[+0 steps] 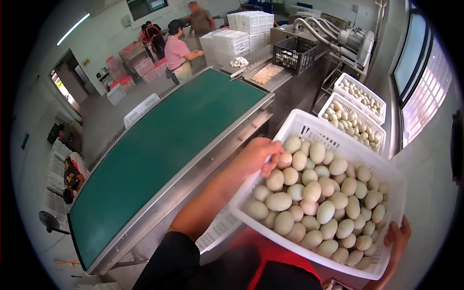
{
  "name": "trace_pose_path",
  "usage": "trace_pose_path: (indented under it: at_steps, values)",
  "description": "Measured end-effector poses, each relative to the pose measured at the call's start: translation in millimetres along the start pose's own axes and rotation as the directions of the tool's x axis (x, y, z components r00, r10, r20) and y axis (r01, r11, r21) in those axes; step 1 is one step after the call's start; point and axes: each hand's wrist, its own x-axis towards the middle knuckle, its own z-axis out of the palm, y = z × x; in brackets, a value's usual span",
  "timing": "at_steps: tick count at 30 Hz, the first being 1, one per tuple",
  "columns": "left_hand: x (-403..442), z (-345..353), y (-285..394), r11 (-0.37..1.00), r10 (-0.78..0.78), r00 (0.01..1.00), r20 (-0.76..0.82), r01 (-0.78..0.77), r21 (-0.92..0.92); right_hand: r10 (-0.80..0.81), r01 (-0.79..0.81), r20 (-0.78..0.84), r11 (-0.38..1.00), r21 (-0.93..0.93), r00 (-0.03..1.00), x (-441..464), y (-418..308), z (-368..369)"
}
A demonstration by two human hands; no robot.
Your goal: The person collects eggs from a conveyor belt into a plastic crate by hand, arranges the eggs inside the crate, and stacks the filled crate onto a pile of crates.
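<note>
A white plastic crate (pixel 304 121) full of pale eggs (pixel 333 200) is held up in front of my body, tilted in view. My left hand (pixel 258 157) grips its left rim, with the fingers curled over the edge beside the eggs. At the lower right, my right hand (pixel 397 238) is wrapped round the opposite rim; part of that hand is hidden behind the crate wall. The eggs are cream to greenish and piled in several layers.
A green conveyor belt (pixel 169 140) with a metal side rail runs along my left. Two more egg crates (pixel 355 123) stand ahead by the window. A black crate (pixel 294 55), a motor with hoses (pixel 355 43) and stacked white crates (pixel 251 24) lie beyond. Several people work farther off.
</note>
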Motion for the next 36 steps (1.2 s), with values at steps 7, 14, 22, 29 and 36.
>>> trace_pose_path:
  at_steps: [7,14,22,29,36]
  values:
    - [17,2,3,0.985,-0.041,0.999,-0.009,0.039,-0.171,0.053,-0.059,-0.102,0.996,-0.060,0.993,-22,-6,8]
    - [32,-5,16,0.980,-0.034,0.979,0.200,0.072,-0.186,0.048,-0.099,-0.236,0.973,-0.210,0.971,-38,-2,8]
    - [44,-9,-13,0.951,0.097,0.957,0.274,-0.008,-0.309,0.115,-0.190,-0.252,0.935,-0.298,0.961,-45,-2,-9]
    - [47,-8,-15,0.955,0.242,0.947,0.210,-0.195,-0.223,0.093,-0.192,-0.293,0.923,-0.333,0.952,-61,-5,-8]
    - [59,-7,-19,0.967,0.231,0.933,0.277,-0.188,-0.171,0.036,-0.141,-0.294,0.928,-0.345,0.955,-66,5,-12]
